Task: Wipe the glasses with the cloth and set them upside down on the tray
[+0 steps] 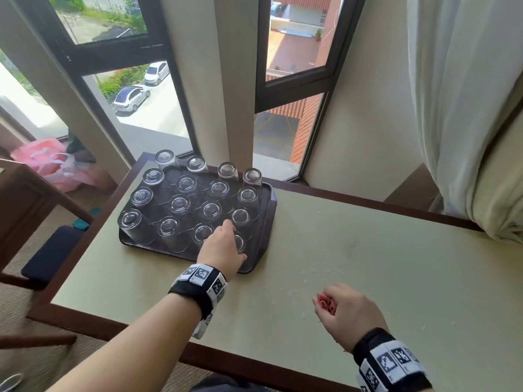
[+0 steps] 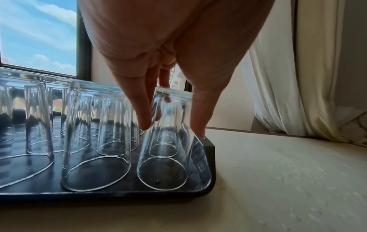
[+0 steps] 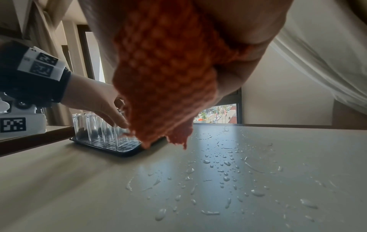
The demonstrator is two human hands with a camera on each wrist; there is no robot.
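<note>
A dark tray [image 1: 270, 205] on the table holds several clear glasses, all upside down in rows. My left hand [image 1: 223, 244] reaches over the tray's near right corner and grips the last glass [image 1: 240, 242] there. In the left wrist view the fingers [image 2: 144, 120] and thumb straddle this upside-down glass [image 2: 166, 141], which tilts slightly with its rim low over the tray [image 2: 209, 148]. My right hand [image 1: 348, 309] hovers over the table to the right, holding a bunched orange-red cloth [image 1: 327, 302]. The cloth [image 3: 164, 78] hangs from that fist above the tabletop.
Water drops [image 3: 224, 169] are scattered on the pale table [image 1: 368, 264] right of the tray. A wooden chair [image 1: 28, 207] stands at the left, a white curtain [image 1: 452, 108] hangs at the right, and windows lie behind the table.
</note>
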